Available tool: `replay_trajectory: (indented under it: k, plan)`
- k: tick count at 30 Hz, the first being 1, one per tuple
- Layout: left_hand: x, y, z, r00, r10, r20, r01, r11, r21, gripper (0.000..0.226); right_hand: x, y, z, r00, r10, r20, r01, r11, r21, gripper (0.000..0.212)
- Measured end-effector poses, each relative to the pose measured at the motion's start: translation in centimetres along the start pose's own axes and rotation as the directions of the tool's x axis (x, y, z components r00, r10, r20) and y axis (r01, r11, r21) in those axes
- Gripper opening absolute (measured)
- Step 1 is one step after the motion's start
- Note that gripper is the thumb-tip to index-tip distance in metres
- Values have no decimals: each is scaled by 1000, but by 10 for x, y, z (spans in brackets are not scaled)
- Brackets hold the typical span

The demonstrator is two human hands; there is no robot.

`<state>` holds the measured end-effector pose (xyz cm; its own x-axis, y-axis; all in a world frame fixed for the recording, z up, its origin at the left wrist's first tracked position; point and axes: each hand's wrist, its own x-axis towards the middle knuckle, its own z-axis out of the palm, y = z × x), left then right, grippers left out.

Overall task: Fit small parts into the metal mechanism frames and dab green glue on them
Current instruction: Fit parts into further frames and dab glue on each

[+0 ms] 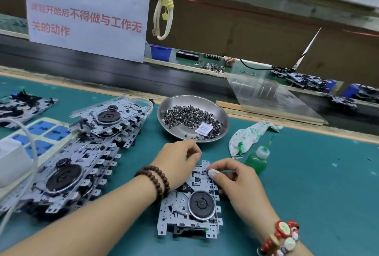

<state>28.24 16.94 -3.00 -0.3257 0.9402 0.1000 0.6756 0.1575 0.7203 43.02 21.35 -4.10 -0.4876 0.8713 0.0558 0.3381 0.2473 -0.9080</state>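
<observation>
Frame [190, 200] lies flat near desk's [307, 194] front edge. Left hand [176, 161], fingers curled, and right hand [231, 177], pinching, both work at frame's far end; pinched part too small to tell. Glue bottle [257, 158] just right, parts dish [192, 118] behind.

We stood at a factory assembly line. Left of our hands lay stacks of identical metal frames [82, 165] on a green bench mat [317, 184]; just beyond them sat a steel dish of tiny parts [192, 119]. Farther off ran a dark conveyor belt [123, 75], a printed notice [88, 9] hung above it, and more workstations with blue bins [161, 51] lay beyond.
</observation>
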Motion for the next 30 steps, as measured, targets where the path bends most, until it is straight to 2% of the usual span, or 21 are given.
replay_trajectory:
  k: [6,12,17,25,30]
  plan:
    - [6,-6,8,999,35,7,-34,998,-60,10,1,0,1,999,-44,-20,42,995,-87,17]
    - [9,-10,0,988,120,96,-109,987,-119,15,-1,0,5,997,-64,-43,59,991,-119,16]
    - [5,-15,-2,969,197,151,-180,976,-119,14,0,3,8,1000,-7,-8,7,1000,11,16]
    - [4,-18,-4,966,176,190,-153,979,-133,11,-1,5,11,999,0,-40,2,999,44,18]
    - [5,-18,-3,972,151,179,-133,985,-107,16,-1,4,11,1000,8,-22,-5,991,133,14]
